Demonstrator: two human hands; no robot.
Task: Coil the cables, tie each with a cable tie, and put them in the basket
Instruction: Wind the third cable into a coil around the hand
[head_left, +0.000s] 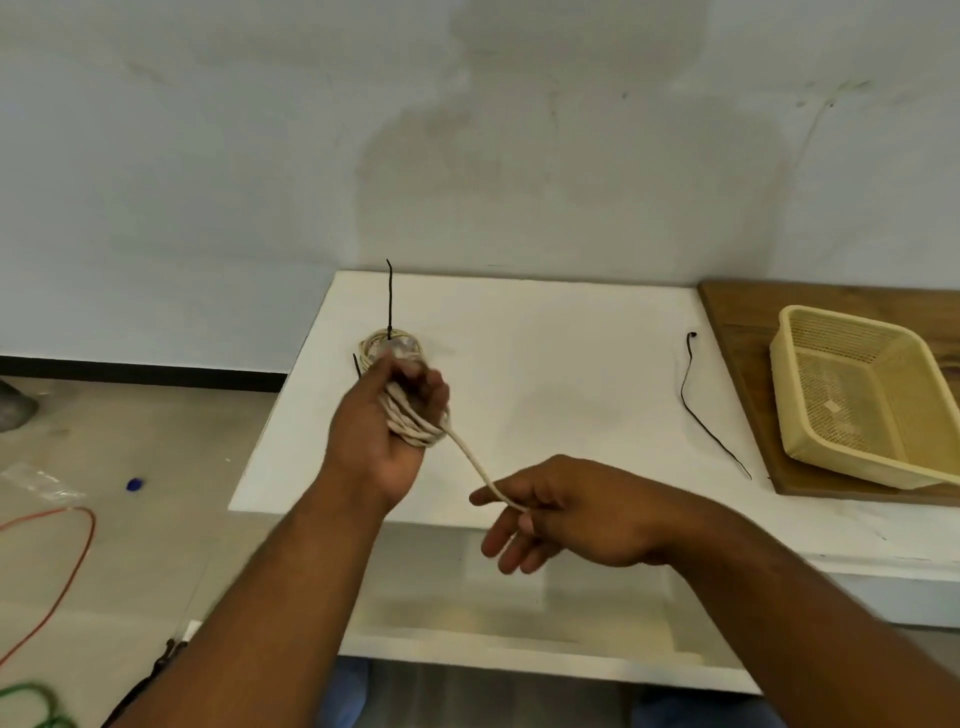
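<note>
White table (545, 332) stands against a pale wall, with a wooden board (737, 322) at three o'clock carrying the yellow basket (857, 460), which holds nothing yet. Above the table's near edge, the left hand (374, 441) grips the white cable (415, 423), its loops wound round the curled fingers. The free end (475, 465) runs down toward five o'clock into the right hand (566, 512), which seems to pinch it between thumb and forefinger while the other fingers hang loose.

Just beyond the left hand, at eleven o'clock on the table, lies a finished coil (397, 347) with a black tie standing up from it. A spare cable tie (698, 405) lies at two o'clock, near the board.

The step in hand looks like the last turns of winding. To do it well, I would hold light tension on the short remaining length, lay each turn beside the last rather than across it, and tuck the end under a loop so the bundle holds its shape. The left fingers should stay clamped until the spare tie is threaded round the loops.

A red cable (72, 561) and a green cable (31, 699) wait on the floor at eight o'clock.
</note>
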